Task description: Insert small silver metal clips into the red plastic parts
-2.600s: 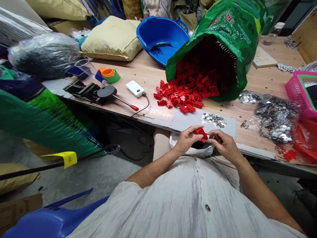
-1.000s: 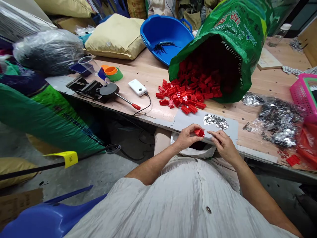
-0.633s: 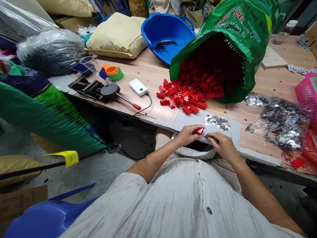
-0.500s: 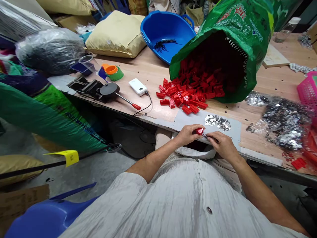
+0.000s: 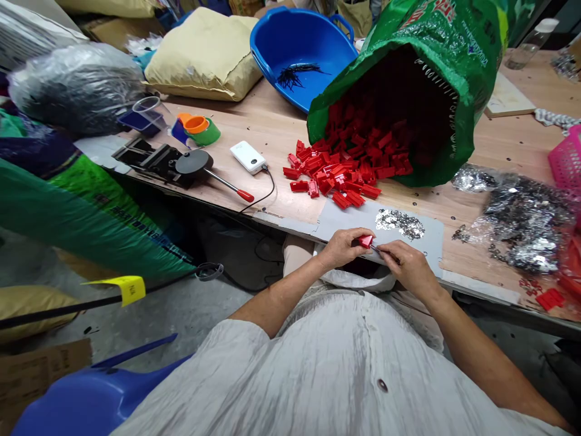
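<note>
Between the fingers of my left hand (image 5: 344, 247) is a red plastic part (image 5: 365, 241), held over the table's front edge. My right hand (image 5: 405, 264) is closed round a thin dark tool (image 5: 385, 252), perhaps tweezers or a small screwdriver; its tip meets the red part. Just beyond both hands, a heap of small silvery metal pieces (image 5: 399, 223) lies on a grey sheet (image 5: 333, 219). Farther back, a pile of similar red parts (image 5: 338, 175) spills from the mouth of a green sack (image 5: 460, 130).
A black lever tool (image 5: 193, 162) and a white power bank (image 5: 248, 157) with a cable lie left. Behind stand a blue basin (image 5: 272, 51) and a stuffed beige sack (image 5: 200, 57). At right are plastic bags of metal pieces (image 5: 521, 224) and a pink basket (image 5: 567, 158).
The view has shifted slightly, so background things sit a little differently. Both hands stay almost in place, still holding the red part and the thin tool.
</note>
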A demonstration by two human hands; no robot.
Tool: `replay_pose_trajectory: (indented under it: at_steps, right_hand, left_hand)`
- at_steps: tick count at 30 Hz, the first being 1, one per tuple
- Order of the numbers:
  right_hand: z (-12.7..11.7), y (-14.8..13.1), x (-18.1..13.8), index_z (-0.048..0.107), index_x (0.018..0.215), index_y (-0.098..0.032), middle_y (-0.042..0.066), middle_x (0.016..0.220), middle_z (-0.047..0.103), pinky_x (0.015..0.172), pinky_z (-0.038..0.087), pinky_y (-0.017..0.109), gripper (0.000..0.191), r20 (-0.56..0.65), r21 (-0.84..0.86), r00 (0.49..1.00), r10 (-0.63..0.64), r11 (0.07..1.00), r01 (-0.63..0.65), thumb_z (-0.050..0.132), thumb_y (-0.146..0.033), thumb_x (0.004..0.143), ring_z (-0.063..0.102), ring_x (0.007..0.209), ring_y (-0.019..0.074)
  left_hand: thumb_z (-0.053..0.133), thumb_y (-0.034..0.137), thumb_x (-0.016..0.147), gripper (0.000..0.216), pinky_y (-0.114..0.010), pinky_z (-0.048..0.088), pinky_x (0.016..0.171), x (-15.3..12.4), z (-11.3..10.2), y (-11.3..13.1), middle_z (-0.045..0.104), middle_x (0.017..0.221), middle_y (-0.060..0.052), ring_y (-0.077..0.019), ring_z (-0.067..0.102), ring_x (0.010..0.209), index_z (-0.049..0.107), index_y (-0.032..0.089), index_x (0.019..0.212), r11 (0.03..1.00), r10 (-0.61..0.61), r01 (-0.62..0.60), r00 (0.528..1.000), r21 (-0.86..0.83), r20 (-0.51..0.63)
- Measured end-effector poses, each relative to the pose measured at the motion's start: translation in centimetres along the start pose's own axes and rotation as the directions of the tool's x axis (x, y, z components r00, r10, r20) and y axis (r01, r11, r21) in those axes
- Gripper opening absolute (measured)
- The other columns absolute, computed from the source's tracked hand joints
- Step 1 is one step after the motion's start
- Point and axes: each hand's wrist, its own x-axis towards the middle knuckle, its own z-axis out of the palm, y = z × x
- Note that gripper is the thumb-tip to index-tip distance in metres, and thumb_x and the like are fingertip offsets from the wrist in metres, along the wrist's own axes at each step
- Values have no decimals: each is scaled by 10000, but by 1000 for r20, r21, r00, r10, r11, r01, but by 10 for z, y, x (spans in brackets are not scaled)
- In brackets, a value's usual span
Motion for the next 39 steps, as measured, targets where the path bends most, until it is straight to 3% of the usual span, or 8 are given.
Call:
replay_pose_trajectory:
  at_steps: [10,18,25,31,34,39]
  right_hand:
    - [3,-5,-1,695,1084,-241,53,1011,716,800,549,330,219,24,-99,1000,6,995,-3,510,-256,969,694,884,196]
    - [0,-1,0,687,1081,-241,49,1030,709,805,551,340,208,29,6,1000,12,1000,-12,516,-244,963,689,904,195]
    - [0,-19,-1,673,1060,-227,48,997,702,694,517,310,202,24,-165,998,49,985,-45,487,-243,981,682,846,190]
    - [10,-36,2,676,986,-229,48,928,702,538,417,310,196,-10,-342,993,117,933,-113,483,-208,965,652,717,186]
    - [12,-33,6,680,978,-226,51,945,697,564,427,309,188,-16,-270,986,165,949,-163,495,-210,953,652,745,195]
    - [3,-19,4,668,1053,-246,49,976,678,738,484,327,201,53,-31,985,167,986,-165,495,-254,951,649,867,209]
  left_hand:
    - [693,193,765,308,-272,470,905,0,0,1,730,1043,-48,-180,666,955,698,181,1073,1000,15,-15,1000,16,-7]
    - [721,242,764,326,-281,477,905,0,1,-3,731,1059,-52,-189,671,969,692,191,1084,1000,6,-6,1000,26,-8]
    - [703,197,771,297,-274,475,895,0,1,-3,732,1068,-55,-189,674,973,691,180,1067,999,27,-27,1000,20,-10]
    - [670,138,752,296,-273,474,894,0,3,-1,732,1038,-27,-185,671,958,697,199,1041,1000,-6,7,1000,29,-27]
    - [676,158,753,274,-265,468,876,0,3,1,728,1005,-24,-179,664,929,694,191,1025,1000,-19,19,1000,24,-21]
    - [724,249,755,271,-263,451,854,-1,1,3,705,958,-20,-168,637,894,671,179,1011,1000,-19,19,1000,-12,-5]
